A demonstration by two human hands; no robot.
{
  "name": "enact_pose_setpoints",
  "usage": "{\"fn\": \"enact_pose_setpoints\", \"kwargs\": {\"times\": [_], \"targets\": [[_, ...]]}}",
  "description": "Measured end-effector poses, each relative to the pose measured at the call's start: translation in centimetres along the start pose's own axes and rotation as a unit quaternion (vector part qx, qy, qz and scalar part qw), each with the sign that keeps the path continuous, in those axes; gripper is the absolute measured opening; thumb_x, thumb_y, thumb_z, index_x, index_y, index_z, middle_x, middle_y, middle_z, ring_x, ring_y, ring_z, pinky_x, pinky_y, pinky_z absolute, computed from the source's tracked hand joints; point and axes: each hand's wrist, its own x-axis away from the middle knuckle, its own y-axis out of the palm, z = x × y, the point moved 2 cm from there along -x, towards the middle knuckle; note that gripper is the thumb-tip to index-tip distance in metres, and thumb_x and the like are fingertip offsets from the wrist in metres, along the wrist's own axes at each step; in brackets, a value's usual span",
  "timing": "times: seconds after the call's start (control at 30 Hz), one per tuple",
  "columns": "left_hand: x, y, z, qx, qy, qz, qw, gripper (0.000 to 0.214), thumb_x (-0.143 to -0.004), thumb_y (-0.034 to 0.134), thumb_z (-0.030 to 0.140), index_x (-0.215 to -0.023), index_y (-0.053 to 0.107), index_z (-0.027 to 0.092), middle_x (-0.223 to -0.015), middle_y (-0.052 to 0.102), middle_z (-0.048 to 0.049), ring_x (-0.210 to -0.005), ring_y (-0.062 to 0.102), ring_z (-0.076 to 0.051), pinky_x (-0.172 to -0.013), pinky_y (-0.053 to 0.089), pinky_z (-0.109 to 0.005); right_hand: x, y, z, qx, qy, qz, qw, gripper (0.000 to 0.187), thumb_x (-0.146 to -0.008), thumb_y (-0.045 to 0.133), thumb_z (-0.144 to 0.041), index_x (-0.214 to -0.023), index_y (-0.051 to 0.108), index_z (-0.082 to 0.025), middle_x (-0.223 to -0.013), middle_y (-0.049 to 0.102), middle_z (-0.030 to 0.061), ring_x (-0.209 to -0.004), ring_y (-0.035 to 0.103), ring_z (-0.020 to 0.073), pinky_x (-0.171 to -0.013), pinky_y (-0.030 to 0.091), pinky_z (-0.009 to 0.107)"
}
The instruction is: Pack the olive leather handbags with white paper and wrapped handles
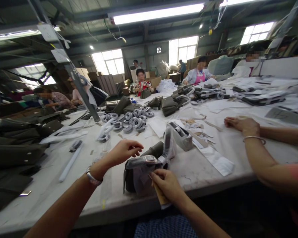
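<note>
Bench (203, 165): white, cluttered toward the back.
Bag (130, 181): dark olive, partly under pale see-through wrap (142, 180), by the near edge.
Left hand (124, 151): beside it, fingers loosely bent, empty.
Right hand (167, 185): fingers pinching a tan strip (160, 196).

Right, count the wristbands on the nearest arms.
2: a band on the left wrist, a bangle on the co-worker's nearer wrist at right. Others may be hidden.

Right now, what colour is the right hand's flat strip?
The flat strip looks mostly tan in the head view.
</note>
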Motion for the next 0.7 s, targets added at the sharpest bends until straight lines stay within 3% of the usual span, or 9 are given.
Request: {"fn": "enact_pose_setpoints", "kwargs": {"times": [0.13, 0.3, 0.47, 0.6, 0.7], "targets": [[-0.7, 0.0, -0.8, -0.029, -0.009, -0.053, 0.998, 0.025, -0.079, 0.065, 0.037, -0.091, 0.078, 0.02, -0.084, 0.076, -0.0033, -0.075, 0.066, -0.019, -0.066, 0.048, -0.024, -1.4, 0.6, -0.1, 0.022, -0.065, 0.077, 0.995, 0.033, -0.089, 0.06, -0.044, -0.075, 0.074, -0.017, -0.061, 0.068, 0.0028, -0.055, 0.06, 0.0164, -0.051, 0.044, 0.024], [-1.5, -0.2, -1.0, -0.017, 0.006, -0.086, 0.996, 0.034, -0.078, 0.067, 0.038, -0.105, 0.076, 0.019, -0.095, 0.075, -0.0039, -0.08, 0.065, -0.019, -0.067, 0.046, -0.023, -2.1, 1.0, -2.7, 0.039, -0.111, 0.12, 0.986, 0.029, -0.09, 0.058, -0.036, -0.073, 0.073, -0.018, -0.066, 0.071, 0.0027, -0.061, 0.063, 0.0179, -0.056, 0.046, 0.025], [-1.9, 0.6, -1.6, 0.036, 0.013, -0.141, 0.989, 0.048, -0.08, 0.068, 0.042, -0.12, 0.07, 0.017, -0.075, 0.071, -0.0014, -0.061, 0.058, -0.014, -0.054, 0.041, -0.021, -2.6, 1.2, -3.9, 0.058, -0.127, 0.132, 0.981, 0.025, -0.09, 0.058, -0.033, -0.081, 0.076, -0.017, -0.07, 0.072, 0.0025, -0.065, 0.065, 0.018, -0.059, 0.047, 0.025], [-2.0, 1.6, -1.6, 0.099, 0.019, -0.167, 0.981, 0.047, -0.08, 0.07, 0.046, -0.116, 0.072, 0.017, -0.093, 0.073, -0.0045, -0.079, 0.064, -0.02, -0.071, 0.05, -0.026, -3.1, 1.0, -3.9, 0.078, -0.136, 0.14, 0.978, 0.025, -0.09, 0.059, -0.034, -0.083, 0.076, -0.017, -0.075, 0.073, 0.0033, -0.069, 0.065, 0.019, -0.062, 0.048, 0.026], [-1.6, 1.5, -1.9, 0.124, 0.011, -0.141, 0.982, 0.047, -0.082, 0.069, 0.049, -0.114, 0.073, 0.016, -0.1, 0.073, -0.0068, -0.086, 0.064, -0.022, -0.076, 0.05, -0.029, -3.4, 0.5, -3.6, 0.06, -0.115, 0.087, 0.988, 0.026, -0.09, 0.058, -0.037, -0.086, 0.075, -0.017, -0.073, 0.073, 0.0032, -0.066, 0.066, 0.0189, -0.06, 0.049, 0.026]]}}
